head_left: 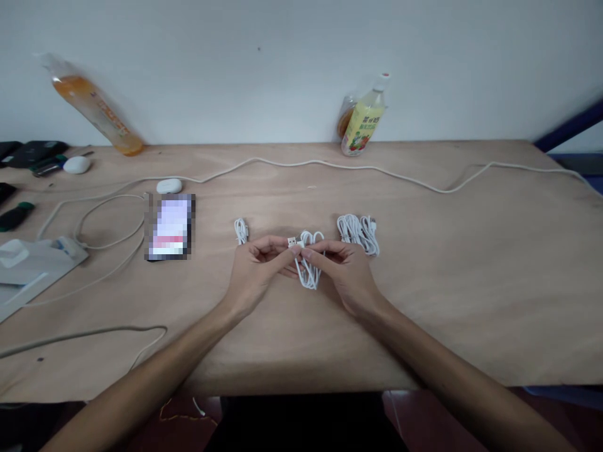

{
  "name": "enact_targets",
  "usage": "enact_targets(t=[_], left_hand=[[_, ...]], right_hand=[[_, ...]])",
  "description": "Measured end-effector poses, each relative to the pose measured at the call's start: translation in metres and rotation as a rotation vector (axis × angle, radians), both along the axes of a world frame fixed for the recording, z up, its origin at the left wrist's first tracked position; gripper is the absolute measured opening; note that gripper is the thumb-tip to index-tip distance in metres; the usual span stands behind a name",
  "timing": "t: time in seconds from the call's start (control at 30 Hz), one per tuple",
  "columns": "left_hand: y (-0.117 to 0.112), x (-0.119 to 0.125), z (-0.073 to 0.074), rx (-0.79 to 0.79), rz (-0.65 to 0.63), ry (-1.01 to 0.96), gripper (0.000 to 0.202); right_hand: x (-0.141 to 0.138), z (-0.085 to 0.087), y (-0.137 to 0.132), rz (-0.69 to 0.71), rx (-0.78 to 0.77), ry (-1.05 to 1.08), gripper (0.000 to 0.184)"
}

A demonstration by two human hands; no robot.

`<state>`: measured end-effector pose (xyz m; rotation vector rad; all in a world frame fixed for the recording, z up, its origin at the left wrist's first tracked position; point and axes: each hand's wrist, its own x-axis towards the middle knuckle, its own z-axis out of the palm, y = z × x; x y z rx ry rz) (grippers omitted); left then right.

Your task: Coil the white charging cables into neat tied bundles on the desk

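Observation:
My left hand (257,267) and my right hand (346,270) meet over the middle of the wooden table (471,282). Both pinch a coiled white USB cable (309,267), with its plug end showing between the fingertips. A small bundled white cable (241,230) lies just left of my left hand. A larger pile of bundled white cables (358,232) lies just behind my right hand.
A phone (169,227) lies left of the hands, with a white earbud case (169,186) behind it. A long white cord (377,169) runs across the back. Two drink bottles (362,119) (97,107) lean at the wall. Packaging and dark items sit far left.

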<state>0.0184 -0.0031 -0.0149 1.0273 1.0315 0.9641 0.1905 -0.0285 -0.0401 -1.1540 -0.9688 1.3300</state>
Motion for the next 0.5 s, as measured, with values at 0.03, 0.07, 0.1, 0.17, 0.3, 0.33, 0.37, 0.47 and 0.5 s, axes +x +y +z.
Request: enact_targets(t=[0.03, 0.07, 0.1, 0.17, 0.3, 0.33, 0.37, 0.47, 0.5], left_hand=[[-0.0001, -0.0002, -0.0002, 0.006, -0.001, 0.002, 0.031], [-0.0001, -0.0004, -0.0006, 0.012, -0.005, 0.006, 0.03], [-0.0002, -0.0006, -0.0012, 0.02, -0.01, 0.012, 0.029], [-0.0003, -0.0012, -0.0024, 0.031, -0.019, 0.021, 0.028], [-0.0004, -0.0015, -0.0034, 0.032, -0.017, 0.015, 0.029], [-0.0004, -0.0013, -0.0032, 0.03, -0.014, 0.006, 0.029], [-0.0004, -0.0011, -0.0029, 0.027, -0.012, -0.003, 0.029], [-0.0003, -0.0004, -0.0019, 0.02, -0.011, -0.015, 0.032], [-0.0001, -0.0003, -0.0016, 0.019, -0.013, -0.013, 0.033]], right_hand=[[0.0001, 0.0001, 0.0, 0.002, -0.004, 0.001, 0.015], [0.0001, 0.0001, 0.0, 0.006, -0.008, 0.002, 0.016], [0.0001, 0.0002, 0.0, 0.01, -0.012, 0.004, 0.017], [-0.0003, 0.0002, -0.0001, 0.02, -0.021, 0.012, 0.018], [-0.0013, 0.0001, -0.0003, 0.014, -0.038, 0.033, 0.019], [-0.0014, 0.0001, -0.0002, 0.009, -0.04, 0.036, 0.019], [-0.0015, 0.0001, -0.0002, 0.005, -0.041, 0.038, 0.019], [-0.0014, 0.0002, 0.0001, 0.003, -0.045, 0.045, 0.019], [-0.0013, 0.0002, 0.0003, 0.004, -0.045, 0.046, 0.019]])
